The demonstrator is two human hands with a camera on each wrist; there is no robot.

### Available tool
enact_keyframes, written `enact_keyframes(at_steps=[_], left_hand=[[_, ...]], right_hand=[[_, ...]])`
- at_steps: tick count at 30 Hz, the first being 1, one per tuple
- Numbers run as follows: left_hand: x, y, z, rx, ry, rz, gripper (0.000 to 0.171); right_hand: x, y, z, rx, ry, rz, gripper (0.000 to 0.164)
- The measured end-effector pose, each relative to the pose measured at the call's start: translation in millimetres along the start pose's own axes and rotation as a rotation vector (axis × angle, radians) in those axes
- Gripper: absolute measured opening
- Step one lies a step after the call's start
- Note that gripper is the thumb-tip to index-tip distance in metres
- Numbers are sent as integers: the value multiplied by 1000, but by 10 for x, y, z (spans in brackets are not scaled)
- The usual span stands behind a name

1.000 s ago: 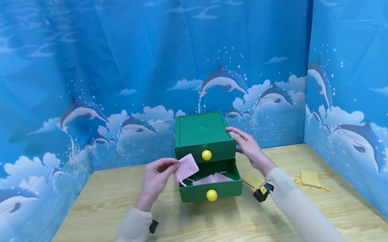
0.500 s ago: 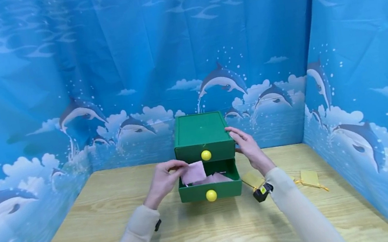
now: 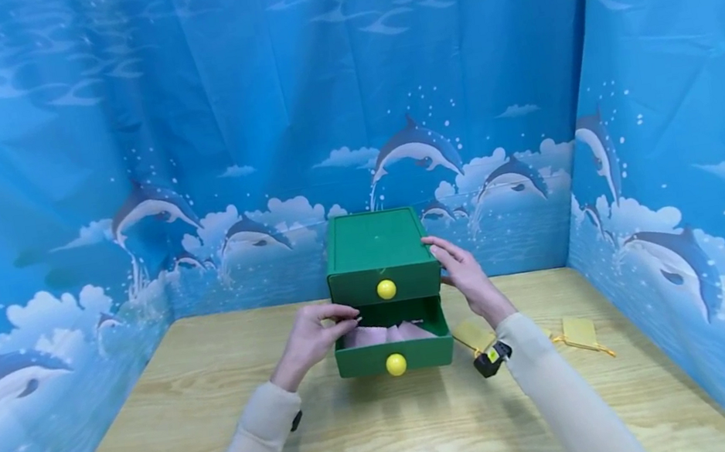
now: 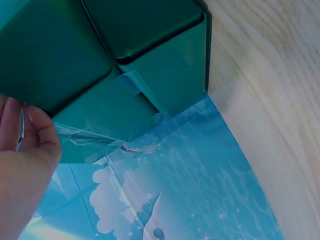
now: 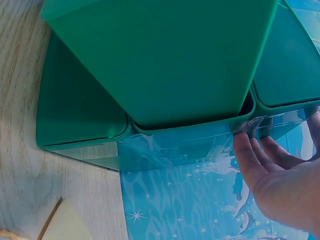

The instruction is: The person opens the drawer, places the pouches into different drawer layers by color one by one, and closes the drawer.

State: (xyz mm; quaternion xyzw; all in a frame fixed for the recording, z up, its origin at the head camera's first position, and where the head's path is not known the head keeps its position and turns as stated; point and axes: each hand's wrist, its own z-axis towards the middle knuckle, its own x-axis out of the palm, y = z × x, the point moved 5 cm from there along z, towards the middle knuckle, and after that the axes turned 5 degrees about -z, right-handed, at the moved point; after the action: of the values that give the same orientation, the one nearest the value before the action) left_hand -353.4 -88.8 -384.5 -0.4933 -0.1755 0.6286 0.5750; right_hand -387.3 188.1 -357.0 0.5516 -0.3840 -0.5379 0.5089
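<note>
A green drawer cabinet (image 3: pixel 376 239) with round yellow knobs stands on the table. Below its top drawer, one drawer (image 3: pixel 355 364) is pulled out. Several pink drawstring pouches (image 3: pixel 367 337) lie in that drawer. My left hand (image 3: pixel 309 339) is at the drawer's left wall, thumb and fingertips slightly apart over the nearest pouch; a small pale bit shows between them. In the left wrist view, the fingertips of the left hand (image 4: pixel 32 135) are partly hidden by the cabinet. My right hand (image 3: pixel 469 280) rests its extended fingers (image 5: pixel 246 155) against the cabinet's right side.
Yellow drawstring pouches (image 3: pixel 578 333) lie on the wooden table (image 3: pixel 394 436) to the right, one (image 3: pixel 473 334) partly behind the right wrist. A blue dolphin-print curtain (image 3: pixel 317 108) hangs behind and to both sides.
My left hand moved right to the pulled-out drawer with a pink pouch, which has dropped from its fingers into the drawer. My right hand has stayed on the cabinet.
</note>
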Motion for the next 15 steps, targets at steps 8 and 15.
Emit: enact_keyframes(at_steps=[8, 15], left_hand=[[-36, 19, 1, 26, -68, -23, 15], [-48, 30, -10, 13, -86, -41, 14]], right_hand=[[24, 117, -100, 5, 8, 4, 48], [24, 112, -96, 6, 12, 0, 48]])
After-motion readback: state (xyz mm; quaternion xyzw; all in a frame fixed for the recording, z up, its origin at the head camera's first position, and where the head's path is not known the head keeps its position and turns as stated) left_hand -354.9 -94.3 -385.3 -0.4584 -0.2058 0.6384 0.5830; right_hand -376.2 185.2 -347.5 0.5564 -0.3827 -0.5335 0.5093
